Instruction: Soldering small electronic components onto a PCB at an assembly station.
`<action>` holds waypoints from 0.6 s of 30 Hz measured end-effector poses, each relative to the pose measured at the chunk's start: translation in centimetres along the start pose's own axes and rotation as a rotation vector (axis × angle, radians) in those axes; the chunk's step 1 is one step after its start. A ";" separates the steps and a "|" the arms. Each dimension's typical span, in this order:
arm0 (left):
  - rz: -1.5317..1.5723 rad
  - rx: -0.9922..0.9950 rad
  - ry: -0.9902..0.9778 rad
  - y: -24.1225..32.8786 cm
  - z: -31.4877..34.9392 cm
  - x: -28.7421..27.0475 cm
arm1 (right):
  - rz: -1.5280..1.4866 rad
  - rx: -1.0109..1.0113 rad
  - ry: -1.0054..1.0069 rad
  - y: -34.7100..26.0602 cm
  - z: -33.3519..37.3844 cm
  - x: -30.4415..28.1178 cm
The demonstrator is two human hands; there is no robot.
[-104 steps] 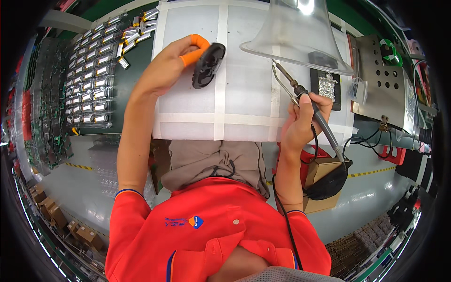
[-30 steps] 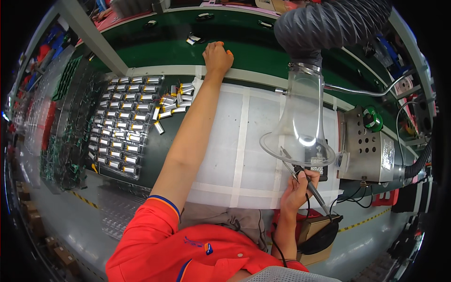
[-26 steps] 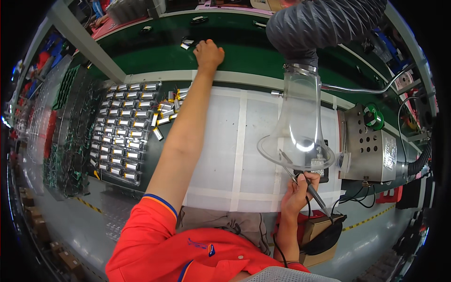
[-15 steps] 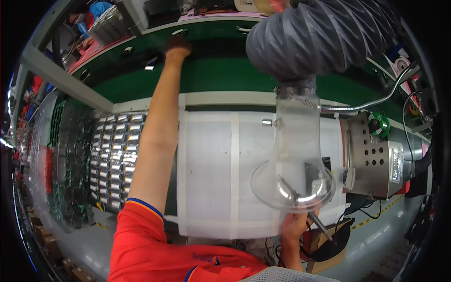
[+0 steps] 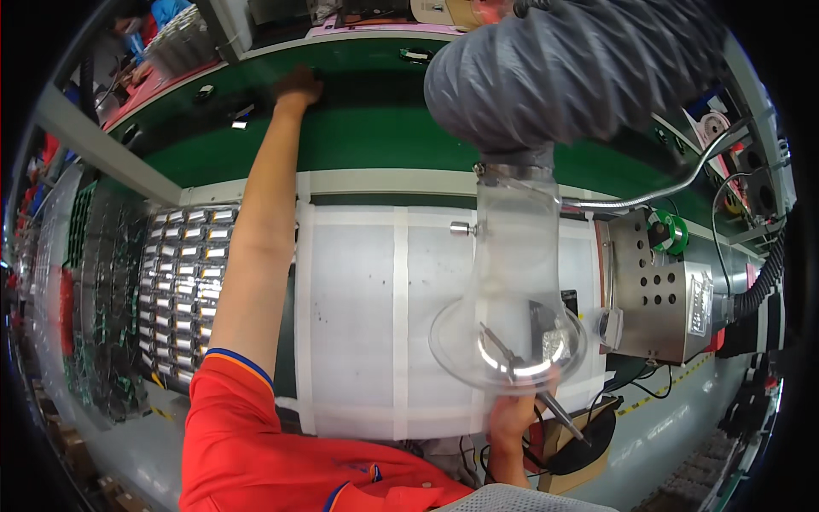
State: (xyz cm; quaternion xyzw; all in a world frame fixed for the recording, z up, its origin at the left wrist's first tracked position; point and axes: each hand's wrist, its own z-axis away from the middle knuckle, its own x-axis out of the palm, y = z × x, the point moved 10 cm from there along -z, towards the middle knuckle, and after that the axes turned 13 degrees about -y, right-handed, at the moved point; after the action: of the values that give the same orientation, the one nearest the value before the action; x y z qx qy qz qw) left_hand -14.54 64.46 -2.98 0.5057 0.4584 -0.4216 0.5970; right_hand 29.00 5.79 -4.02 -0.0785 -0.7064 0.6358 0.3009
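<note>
My left arm stretches far forward over the green conveyor belt [image 5: 367, 141]. At its far side is my left hand [image 5: 299, 85], dark and smeared, so its fingers and anything under them are hard to make out. Low at the right, my right hand [image 5: 510, 416] is closed round a soldering iron [image 5: 563, 418]. The iron's front part shows through the clear fume hood [image 5: 516, 230], above the white taped work mat [image 5: 354, 341]. Small parts lie on the belt: a white and dark one [image 5: 241, 119] left of my left hand, and a round dark one [image 5: 415, 55] to its right.
A tray of silvery parts [image 5: 179, 290] stands left of the mat. A thick grey duct [image 5: 546, 77] hangs over the belt and joins the hood. At the right are a perforated metal box [image 5: 653, 286] and a green solder spool [image 5: 670, 232]. Another person's sleeve [image 5: 166, 13] shows far left.
The whole view has shifted slightly, so things sit further left. A small part that showed just beyond my left hand is now hidden by it. My right hand keeps hold of the soldering iron.
</note>
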 end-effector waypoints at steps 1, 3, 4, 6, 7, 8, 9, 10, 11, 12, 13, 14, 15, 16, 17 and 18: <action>-0.001 -0.005 0.007 0.1 0.8 -0.1 | -0.051 0.015 0.015 0.4 -0.1 -0.1; -0.077 0.181 -0.065 2.8 3.8 0.5 | -0.105 0.018 -0.012 -0.6 -0.9 1.3; -0.076 0.175 -0.056 2.9 5.3 0.1 | -0.089 0.013 -0.079 -0.4 -0.9 1.3; 0.118 0.210 -0.018 3.2 8.9 -0.6 | -0.067 -0.010 -0.130 -1.0 -0.8 1.7; 0.120 0.200 -0.011 3.2 11.0 -1.2 | -0.067 -0.018 -0.151 -1.3 -0.6 1.9; 0.171 0.310 0.021 4.4 13.5 -2.5 | -0.069 -0.027 -0.169 -1.2 -0.5 1.9; 0.222 0.417 0.052 5.4 16.1 -3.8 | -0.078 -0.023 -0.139 -0.8 -0.4 1.6; 0.223 0.410 0.052 5.7 18.6 -4.7 | -0.089 -0.034 -0.154 -1.0 -0.3 1.6; 0.250 0.503 0.012 7.4 21.4 -5.2 | -0.102 -0.043 -0.159 -1.0 -0.1 1.4; 0.277 0.589 -0.027 8.5 24.3 -5.9 | -0.119 -0.038 -0.162 -1.1 0.0 1.3; 0.303 0.612 -0.112 8.8 26.7 -5.9 | -0.126 -0.039 -0.160 -1.0 0.0 1.1; 0.301 0.596 -0.128 8.7 29.1 -6.6 | -0.132 -0.035 -0.154 -0.9 -0.1 0.9; 0.291 0.606 -0.156 8.9 31.8 -7.0 | -0.128 -0.030 -0.115 -1.0 -0.1 0.6; 0.278 0.609 -0.186 8.5 34.4 -6.9 | -0.124 -0.038 -0.117 -0.9 -0.1 0.5; 0.345 0.625 -0.244 7.8 36.7 -6.2 | -0.116 -0.046 -0.114 -1.0 -0.2 0.3; 0.415 0.641 -0.304 7.2 39.0 -5.4 | -0.146 -0.053 -0.135 -1.0 -0.3 0.5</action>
State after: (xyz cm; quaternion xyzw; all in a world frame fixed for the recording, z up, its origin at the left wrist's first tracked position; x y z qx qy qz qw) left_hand -4.06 27.04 6.47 0.6797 0.0988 -0.4836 0.5426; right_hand 29.05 6.16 -2.91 0.0085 -0.7455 0.5971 0.2962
